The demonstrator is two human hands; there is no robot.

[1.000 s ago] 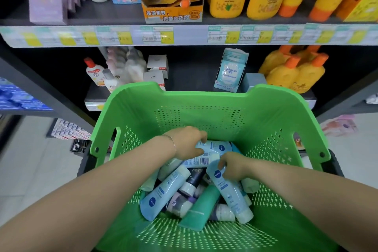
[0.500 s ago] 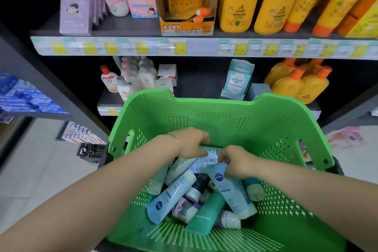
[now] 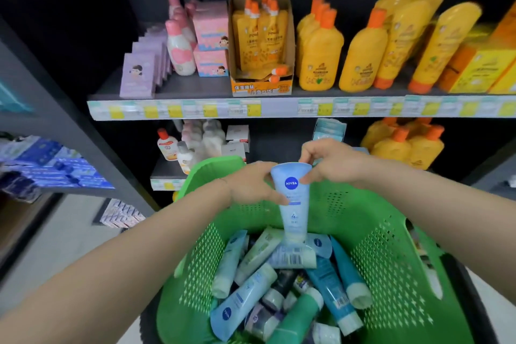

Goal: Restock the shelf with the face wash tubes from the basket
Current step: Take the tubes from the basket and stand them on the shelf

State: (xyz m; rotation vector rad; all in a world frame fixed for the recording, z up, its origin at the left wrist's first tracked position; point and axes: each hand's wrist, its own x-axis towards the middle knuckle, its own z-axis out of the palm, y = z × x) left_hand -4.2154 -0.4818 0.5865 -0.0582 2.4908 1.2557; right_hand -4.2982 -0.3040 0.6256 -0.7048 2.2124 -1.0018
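Far left, blue boxes (image 3: 53, 165) crowd a side shelf, print too blurred to read. On the upper shelf (image 3: 195, 86), left to right: purple boxes (image 3: 138, 75) with a cartoon face, a pink-and-white bottle (image 3: 180, 49), pink boxes (image 3: 212, 39), then an open cardboard display box (image 3: 261, 45) of yellow pouches reading "pipula" or similar, with Chinese characters on its front lip. Right of it, yellow bottles (image 3: 318, 56) with orange caps and yellow cartons (image 3: 480, 70); their labels are unreadable. Price tag strip (image 3: 279, 109) along the shelf edge, blurred yellow and white tags.

Lower shelf: small white bottles (image 3: 167, 146), white cartons (image 3: 237, 138), more orange-capped yellow bottles (image 3: 405, 145).

Left hand (image 3: 251, 183) has its fingers (image 3: 272, 195) wrapped against the left side of a pale blue tube (image 3: 293, 198), a partial grip. The tube hangs upright, cap down, over the green basket (image 3: 391, 246), crimped end up. It shows the round dark-blue "NIVEA" logo and a "4" lower down; smaller print is illegible. Right hand (image 3: 332, 162) pinches the top crimp of the same tube, fingers closed on it. The tube's cap sits just above, maybe touching, the pile below.

In the basket, remaining face wash tubes (image 3: 279, 288) lie jumbled: light blue ones with NIVEA dots, a barcode label facing up, a teal-blue tube, a green tube, some dark ones.
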